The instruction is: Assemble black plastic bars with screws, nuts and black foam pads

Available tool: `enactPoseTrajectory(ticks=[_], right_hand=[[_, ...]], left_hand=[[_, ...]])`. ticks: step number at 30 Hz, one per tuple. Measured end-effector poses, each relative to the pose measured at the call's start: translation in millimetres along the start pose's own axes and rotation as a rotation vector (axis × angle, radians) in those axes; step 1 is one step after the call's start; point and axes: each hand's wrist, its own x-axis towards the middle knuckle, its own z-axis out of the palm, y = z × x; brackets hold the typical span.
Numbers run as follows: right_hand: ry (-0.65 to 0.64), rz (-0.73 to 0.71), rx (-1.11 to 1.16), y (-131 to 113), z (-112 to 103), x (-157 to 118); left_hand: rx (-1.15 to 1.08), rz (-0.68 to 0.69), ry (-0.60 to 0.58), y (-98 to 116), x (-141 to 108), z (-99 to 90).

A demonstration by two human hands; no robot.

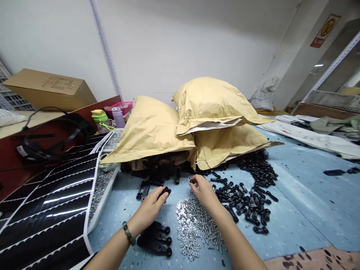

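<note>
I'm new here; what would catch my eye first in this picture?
Probably the three bulging yellow sacks heaped toward the back of the blue work surface. Nearer, a glinting pile of metal nuts and screws lies just on the near side of the right hand, with many small black parts scattered to that hand's right.

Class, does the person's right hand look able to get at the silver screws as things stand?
Probably yes: the right hand is close by, and most silver screws lie uncovered. The small dark part it seems to hold might hinder picking.
</note>
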Motion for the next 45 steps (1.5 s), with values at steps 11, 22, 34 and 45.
enactPoseTrajectory(ticks=[11, 22, 34, 45], right_hand=[[-0.07, 0.017, 0.644, -73, 30, -34], [-0.206, -0.052, -0.067, -44, 21, -57], [-0.176, -0.098, -0.366, -37, 26, -69], [-0.162, -0.248, -0.227, -37, 33, -80]], left_hand=[[0.342, 0.245, 0.017, 11, -25, -8.3], [0.376, 0.106, 0.146, -2, -19, -25.4], [0.396, 0.199, -0.056, -21, 0, -17.7], [0.619, 0.342, -0.298, -30, -1, -8.8]])
